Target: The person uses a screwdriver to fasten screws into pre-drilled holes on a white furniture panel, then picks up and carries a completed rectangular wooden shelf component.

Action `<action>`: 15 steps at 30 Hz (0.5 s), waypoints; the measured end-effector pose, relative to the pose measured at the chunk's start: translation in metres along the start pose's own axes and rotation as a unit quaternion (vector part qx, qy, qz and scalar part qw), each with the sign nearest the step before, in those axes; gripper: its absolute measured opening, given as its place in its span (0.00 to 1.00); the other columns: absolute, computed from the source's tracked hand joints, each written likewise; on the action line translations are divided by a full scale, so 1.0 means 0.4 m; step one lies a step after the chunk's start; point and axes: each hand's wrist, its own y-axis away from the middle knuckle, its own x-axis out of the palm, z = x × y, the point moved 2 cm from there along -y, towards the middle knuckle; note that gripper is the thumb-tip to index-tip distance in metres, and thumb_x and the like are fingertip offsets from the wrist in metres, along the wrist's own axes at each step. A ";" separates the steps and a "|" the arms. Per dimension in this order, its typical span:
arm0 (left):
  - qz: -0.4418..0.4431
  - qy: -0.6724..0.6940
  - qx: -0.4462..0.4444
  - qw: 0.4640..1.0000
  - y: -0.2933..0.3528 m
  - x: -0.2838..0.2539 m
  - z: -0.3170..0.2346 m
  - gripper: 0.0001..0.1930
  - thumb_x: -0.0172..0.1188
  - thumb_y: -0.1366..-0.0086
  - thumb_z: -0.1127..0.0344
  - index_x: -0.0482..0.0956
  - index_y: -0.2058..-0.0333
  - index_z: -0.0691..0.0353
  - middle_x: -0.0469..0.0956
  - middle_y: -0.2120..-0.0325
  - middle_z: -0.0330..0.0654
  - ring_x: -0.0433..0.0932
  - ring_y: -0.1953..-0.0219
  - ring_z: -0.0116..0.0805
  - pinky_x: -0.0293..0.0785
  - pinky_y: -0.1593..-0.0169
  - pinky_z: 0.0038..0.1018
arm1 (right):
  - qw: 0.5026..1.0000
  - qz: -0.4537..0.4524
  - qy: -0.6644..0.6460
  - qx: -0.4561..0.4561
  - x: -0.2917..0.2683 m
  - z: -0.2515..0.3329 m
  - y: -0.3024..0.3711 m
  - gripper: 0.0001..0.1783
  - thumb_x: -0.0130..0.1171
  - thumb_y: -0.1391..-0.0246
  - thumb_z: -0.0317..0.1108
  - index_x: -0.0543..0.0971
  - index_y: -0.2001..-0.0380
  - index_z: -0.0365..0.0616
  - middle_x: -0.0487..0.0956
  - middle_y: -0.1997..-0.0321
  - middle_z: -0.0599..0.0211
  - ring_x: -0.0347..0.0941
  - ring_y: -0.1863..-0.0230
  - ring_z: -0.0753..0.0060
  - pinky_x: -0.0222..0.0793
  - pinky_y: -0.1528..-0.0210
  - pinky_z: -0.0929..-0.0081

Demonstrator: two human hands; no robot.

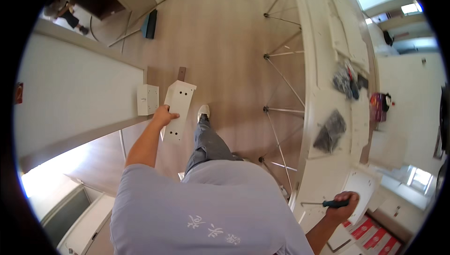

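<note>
White panel (182, 107) at nine o'clock in my remote view, its left edge clamped in my left hand (165, 117), thumb across the drilled face; at four, my right hand (344, 206) wraps a dark-handled tool (334, 203). A white block (148, 100) sits farther toward nine, a table (316, 44) bearing a bag (330, 132) at three, a dustpan (149, 24) at eleven

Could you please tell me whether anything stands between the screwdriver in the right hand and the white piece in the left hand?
Across the picture, the table edge, lavender shirt and grey trouser leg lie between the screwdriver and white piece; whether they obstruct cannot be told from this view.
</note>
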 end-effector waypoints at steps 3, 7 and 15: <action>-0.044 0.065 -0.008 0.997 -0.305 -0.016 0.025 0.31 0.79 0.46 0.57 0.81 0.47 0.69 0.84 0.51 0.57 0.83 0.47 0.48 0.77 0.42 0.39 | 0.994 0.091 0.060 -0.025 0.322 -0.082 -0.072 0.10 0.54 0.32 0.38 0.70 0.67 0.44 0.69 0.77 0.68 0.67 0.80 0.74 0.68 0.78 0.76; -0.046 0.061 -0.084 0.994 -0.450 -0.028 0.261 0.31 0.78 0.45 0.58 0.80 0.46 0.69 0.83 0.49 0.58 0.82 0.45 0.52 0.76 0.42 0.40 | 0.966 0.141 0.157 0.149 0.561 -0.198 0.041 0.07 0.55 0.34 0.33 0.72 0.65 0.42 0.71 0.78 0.66 0.69 0.81 0.71 0.72 0.78 0.73; -0.027 0.085 -0.172 0.981 -0.733 -0.052 0.401 0.32 0.75 0.41 0.57 0.77 0.42 0.67 0.81 0.46 0.58 0.80 0.42 0.54 0.74 0.39 0.41 | 0.912 0.207 0.304 0.181 0.870 -0.268 0.034 0.07 0.57 0.34 0.35 0.72 0.64 0.44 0.70 0.77 0.68 0.69 0.80 0.71 0.71 0.78 0.72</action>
